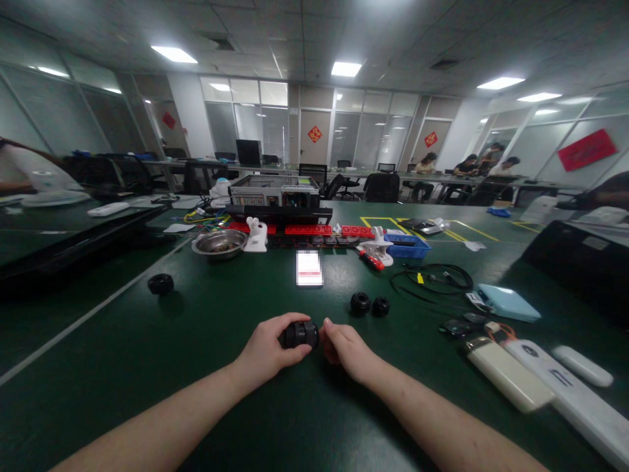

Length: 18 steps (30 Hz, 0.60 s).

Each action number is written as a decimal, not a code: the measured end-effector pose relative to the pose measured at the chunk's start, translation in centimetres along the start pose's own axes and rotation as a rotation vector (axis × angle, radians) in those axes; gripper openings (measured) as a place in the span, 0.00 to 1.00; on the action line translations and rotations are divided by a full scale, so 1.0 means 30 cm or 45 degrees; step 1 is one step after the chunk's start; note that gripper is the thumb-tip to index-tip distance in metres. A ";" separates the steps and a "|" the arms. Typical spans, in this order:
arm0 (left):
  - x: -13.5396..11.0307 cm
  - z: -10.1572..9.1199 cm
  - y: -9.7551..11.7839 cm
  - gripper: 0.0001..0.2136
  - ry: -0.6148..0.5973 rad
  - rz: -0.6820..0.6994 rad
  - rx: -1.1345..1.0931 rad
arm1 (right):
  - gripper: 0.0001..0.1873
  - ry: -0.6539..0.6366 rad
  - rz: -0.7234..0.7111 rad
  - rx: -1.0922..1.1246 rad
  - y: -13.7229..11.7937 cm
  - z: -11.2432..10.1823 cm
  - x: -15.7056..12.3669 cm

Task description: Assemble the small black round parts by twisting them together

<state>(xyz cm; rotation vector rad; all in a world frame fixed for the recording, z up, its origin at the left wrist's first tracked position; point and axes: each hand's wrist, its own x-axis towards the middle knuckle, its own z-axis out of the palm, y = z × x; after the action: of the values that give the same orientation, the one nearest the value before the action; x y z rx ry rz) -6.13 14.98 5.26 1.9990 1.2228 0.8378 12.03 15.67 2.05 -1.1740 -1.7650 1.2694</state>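
My left hand [268, 347] grips a black ribbed cylindrical part [301, 334] lying on its side just above the green table, thumb below and fingers over the top. My right hand [346, 347] is at the part's right end, its fingers curled and pressed together. Whether anything is pinched in them is hidden. Beyond my right hand, two black ring-shaped parts [360, 303] lie on the table. Another black ribbed ring [160, 284] sits farther off to the left. Straight ahead is a bright white blurred rectangle [309, 269].
A metal bowl [219, 243] of small pieces, a red screwdriver [372, 259] and a blue tray [407, 246] stand farther back, before an open computer case [275, 191]. Black cable [432, 280], glasses [462, 325] and a cream power bank [508, 373] lie right. People sit in the background.
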 end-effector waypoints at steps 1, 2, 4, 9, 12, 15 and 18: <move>-0.002 -0.001 0.005 0.18 -0.008 0.030 0.025 | 0.31 -0.009 0.006 0.014 0.002 0.002 0.001; -0.004 -0.001 0.009 0.19 -0.019 0.051 0.042 | 0.31 -0.014 -0.005 0.009 0.001 0.003 0.001; -0.004 -0.003 0.012 0.19 -0.045 0.060 0.051 | 0.29 -0.027 -0.034 -0.025 -0.011 0.002 -0.002; 0.006 0.002 -0.017 0.22 -0.088 -0.023 -0.196 | 0.18 0.011 -0.112 -0.227 -0.045 -0.010 -0.009; 0.019 0.021 -0.040 0.22 -0.136 -0.193 -0.541 | 0.12 0.016 -0.151 -0.354 -0.057 -0.015 -0.018; 0.030 0.040 -0.053 0.21 -0.261 -0.461 -0.832 | 0.19 0.045 -0.206 -0.493 -0.071 -0.012 -0.035; 0.033 0.046 -0.054 0.18 -0.271 -0.488 -0.902 | 0.22 0.065 -0.255 -0.586 -0.082 -0.007 -0.050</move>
<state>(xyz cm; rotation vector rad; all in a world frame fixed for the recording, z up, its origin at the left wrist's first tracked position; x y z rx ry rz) -5.50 16.22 3.36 1.2016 0.9593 0.7082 12.09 14.06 4.43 -1.2182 -2.1430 0.7294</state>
